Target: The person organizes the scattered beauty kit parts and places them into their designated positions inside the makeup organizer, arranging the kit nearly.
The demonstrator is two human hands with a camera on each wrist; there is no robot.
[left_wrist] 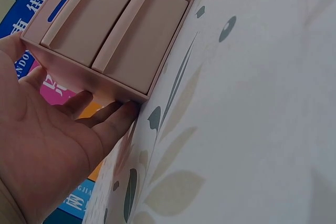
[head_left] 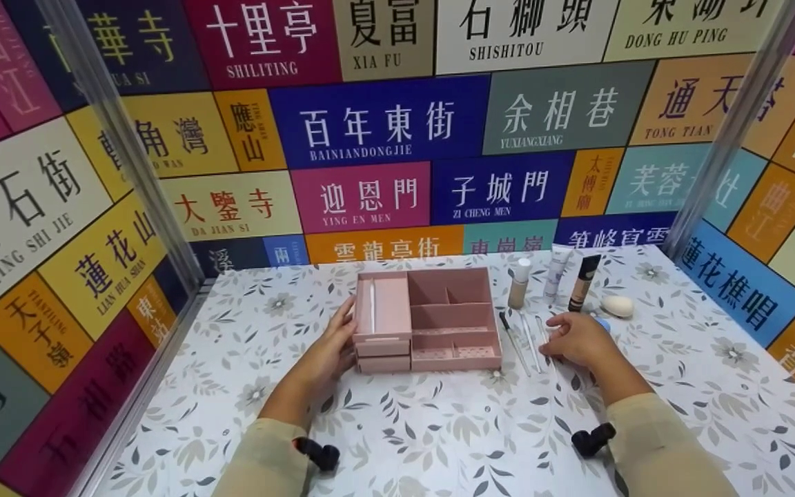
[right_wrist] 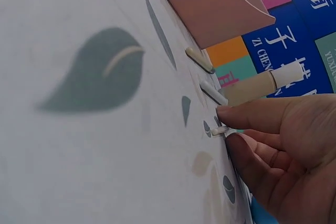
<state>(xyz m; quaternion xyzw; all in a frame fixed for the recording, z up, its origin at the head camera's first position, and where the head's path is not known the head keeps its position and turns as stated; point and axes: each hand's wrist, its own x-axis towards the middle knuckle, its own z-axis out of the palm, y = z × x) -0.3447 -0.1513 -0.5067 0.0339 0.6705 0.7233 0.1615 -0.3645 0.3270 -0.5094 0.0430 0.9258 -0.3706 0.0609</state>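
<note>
1. Left hand (head_left: 332, 342) is at the left side of the pink organizer (head_left: 456, 363); fingers loosely extended against its wall, not wrapped round it.
2. Organizer stands upright on the leaf-patterned table (head_left: 425, 428), slightly left of the right hand. Two stacked drawers (left_wrist: 142, 40) fill its near left side, both pushed in; divided compartments lie to the right.
3. A slim pale stick (head_left: 372, 304) lies on the organizer's flat left top.
4. Just right of the organizer, a dark-ended stick (head_left: 513, 342) and a silvery stick (head_left: 530, 344) lie side by side.
5. Beyond them stand a beige bottle (head_left: 518, 293) and, farther right, a white tube (head_left: 555, 276).
6. Right hand (head_left: 580, 338): thumb and forefinger bent about a thin stick's end (right_wrist: 219, 130); I cannot tell whether they grip it.
7. Far side of this hand: a black-and-beige tube (head_left: 584, 283), upright; to its right, a cream egg-shaped piece (head_left: 618, 306).
</note>
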